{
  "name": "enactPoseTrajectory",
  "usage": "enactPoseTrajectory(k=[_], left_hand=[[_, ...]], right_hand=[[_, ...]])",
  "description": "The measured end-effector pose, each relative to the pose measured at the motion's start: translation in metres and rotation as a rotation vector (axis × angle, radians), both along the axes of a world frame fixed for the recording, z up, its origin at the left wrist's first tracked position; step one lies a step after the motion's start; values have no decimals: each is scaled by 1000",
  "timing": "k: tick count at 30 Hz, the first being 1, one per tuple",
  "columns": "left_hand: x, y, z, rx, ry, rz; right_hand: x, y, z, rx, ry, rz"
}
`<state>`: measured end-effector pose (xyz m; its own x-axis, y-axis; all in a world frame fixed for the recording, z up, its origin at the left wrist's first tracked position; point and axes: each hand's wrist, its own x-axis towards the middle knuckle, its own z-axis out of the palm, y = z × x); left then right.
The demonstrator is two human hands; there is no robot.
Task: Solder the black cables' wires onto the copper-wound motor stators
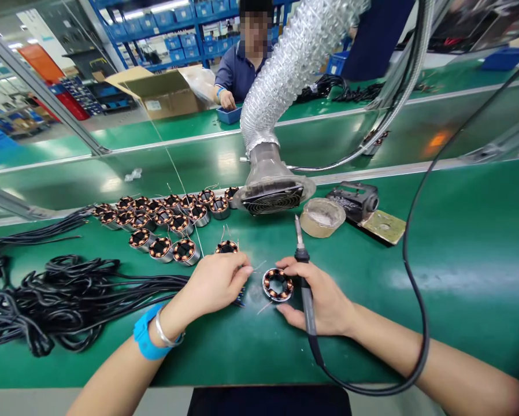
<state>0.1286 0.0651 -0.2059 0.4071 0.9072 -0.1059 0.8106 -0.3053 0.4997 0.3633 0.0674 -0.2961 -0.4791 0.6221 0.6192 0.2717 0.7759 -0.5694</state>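
My left hand (218,280) is closed, thumb and forefinger pinched on a thin silvery solder wire (259,266); the strand slants down from the upper left to this hand. My right hand (324,297) grips a soldering iron (307,300), its tip pointing up and away. The same hand's thumb and forefinger reach around a copper-wound motor stator (277,285), which has a fine lead sticking out at its lower left. Just beyond my left hand stands another stator (227,247), partly covered by it. Bundled black cables (151,283) run under my left forearm, their stripped ends near the fingers.
Several stators (185,251) stand grouped at the back left. A fume extractor (274,193) hangs over the bench on a silver duct. Behind my right hand are a round tub (322,217) and a black holder (355,199). The iron's cord loops rightward. Across the bench sits a person (237,72).
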Motion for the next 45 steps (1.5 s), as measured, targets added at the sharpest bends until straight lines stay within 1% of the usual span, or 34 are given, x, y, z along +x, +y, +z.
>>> enactPoseTrajectory(k=[2,4,6,8,9,10,12,14,16,18,21,22,23,27,28,30,32,34,37,40,42,45], left_hand=[[2,-3,1,-57,-17,-55],[6,-3,-3,-144,-113,-65],[13,1,-11,-261,-301,2],[20,5,-18,-384,-490,122],[23,6,-19,-414,-545,170],[24,7,-19,-407,-555,195],[22,6,-14,-326,-452,180],[15,3,-8,-276,-300,100],[10,0,-5,-315,-237,29],[10,-2,-8,-384,-312,18],[17,-4,-14,-428,-504,105],[19,-5,-15,-420,-525,119],[21,-7,-14,-405,-502,113],[20,-17,-3,-327,-186,-22],[20,-19,-1,-304,-138,-51],[20,-22,-1,-268,-105,-94],[22,-25,-2,-230,-71,-124],[24,-28,-3,-152,12,-118],[25,-34,0,-41,144,-88],[21,-43,5,-6,199,-79],[17,-50,8,38,189,-58],[17,-62,10,134,145,-29]], right_hand=[[-2,-1,0,17,-6,9],[-4,-2,0,30,-4,12],[-5,-2,1,35,-5,3],[-5,-3,1,35,-10,-17],[-4,-3,2,33,-12,-24],[-4,-2,3,29,-13,-26],[-2,-2,4,15,-15,-25],[0,-2,4,3,-27,-22],[0,-2,4,6,-40,-23],[0,-2,3,19,-45,-28],[-1,-2,3,23,-38,-37],[-1,-2,3,16,-32,-36],[0,-2,2,8,-26,-32],[2,0,0,9,-24,-27],[2,0,-1,16,-30,-32],[3,-1,0,27,-43,-46],[2,-5,6,38,-36,-56],[0,-12,16,35,22,-49],[-3,-24,35,22,159,1],[-7,-28,48,55,121,54],[-11,-27,49,73,74,58],[-19,-26,38,74,92,41]])
